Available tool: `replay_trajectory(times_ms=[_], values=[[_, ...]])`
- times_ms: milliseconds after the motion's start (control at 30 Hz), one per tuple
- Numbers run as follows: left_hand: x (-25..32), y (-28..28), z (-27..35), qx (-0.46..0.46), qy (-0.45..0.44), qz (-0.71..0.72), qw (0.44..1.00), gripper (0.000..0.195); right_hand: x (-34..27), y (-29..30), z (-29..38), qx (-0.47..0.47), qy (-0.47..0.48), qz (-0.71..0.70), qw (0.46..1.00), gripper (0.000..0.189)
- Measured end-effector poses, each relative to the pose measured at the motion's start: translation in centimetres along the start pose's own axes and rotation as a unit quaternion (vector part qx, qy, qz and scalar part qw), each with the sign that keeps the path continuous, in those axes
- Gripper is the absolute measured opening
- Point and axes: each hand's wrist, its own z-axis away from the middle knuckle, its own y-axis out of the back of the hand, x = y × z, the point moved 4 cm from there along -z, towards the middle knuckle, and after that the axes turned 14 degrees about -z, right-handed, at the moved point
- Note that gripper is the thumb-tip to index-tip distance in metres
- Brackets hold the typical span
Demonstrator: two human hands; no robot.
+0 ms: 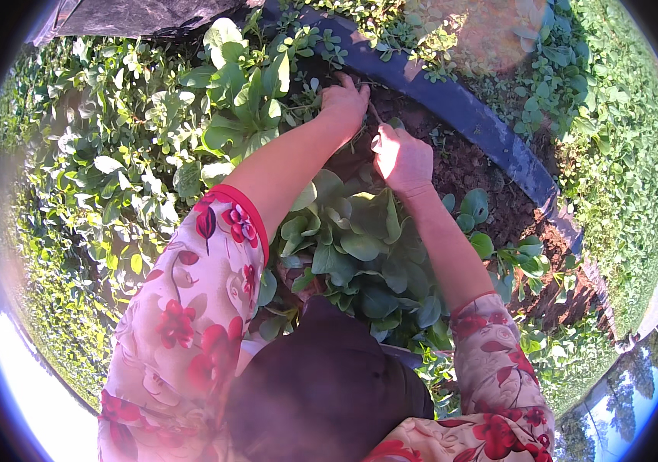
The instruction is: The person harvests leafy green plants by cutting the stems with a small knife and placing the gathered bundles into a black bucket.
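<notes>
My left hand [345,103] reaches down among low weeds beside a flat black plastic strip or hose [456,110]. Its fingertips point into the shade at the soil, and whether they pinch anything is hidden. Close by on the right, my right hand [403,159] is closed around a thin, stick-like tool [374,114]. The tool slants up toward my left fingers; its exact kind is unclear. Broad-leaved green plants [358,237] bunch up below both hands. Another upright leafy green [245,104] stands left of my left hand.
Dense small-leaved weeds [104,127] cover the ground at left. Bare brown soil [479,167] lies between my right hand and the strip. A dark plastic sheet [150,17] borders the upper left. My dark-clothed leg [329,387] is in the foreground.
</notes>
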Motion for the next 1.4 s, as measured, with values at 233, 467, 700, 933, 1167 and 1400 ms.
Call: replay_trajectory(times_ms=[233, 467, 700, 933, 1167, 1400], values=[[-1.4, -0.7, 1.6, 0.162, 0.088, 0.007, 0.983, 0.045, -1.7, 1.2, 2.0, -0.041, -0.061, -0.022, 0.997, 0.029], [-3.2, 0.3, 8.0, -0.004, 0.022, 0.081, 0.996, 0.036, -2.5, 2.6, 4.8, 0.009, -0.145, -0.038, 0.989, 0.022], [-3.2, 0.5, 11.5, 0.114, -0.005, 0.064, 0.991, 0.021, -2.4, 4.6, 4.3, 0.108, -0.163, -0.096, 0.976, 0.019], [-7.4, 1.2, 5.9, 0.193, 0.023, -0.027, 0.981, 0.024, -3.2, 1.8, -0.4, 0.027, -0.202, -0.08, 0.976, 0.019], [-7.9, -1.5, 4.4, 0.161, -0.004, 0.023, 0.987, 0.026, -1.8, -1.4, -1.1, 0.009, -0.12, -0.113, 0.986, 0.018], [-10.6, 1.3, 7.1, 0.203, 0.043, -0.088, 0.974, 0.026, -2.9, -1.6, -1.3, 0.054, -0.166, -0.155, 0.972, 0.018]])
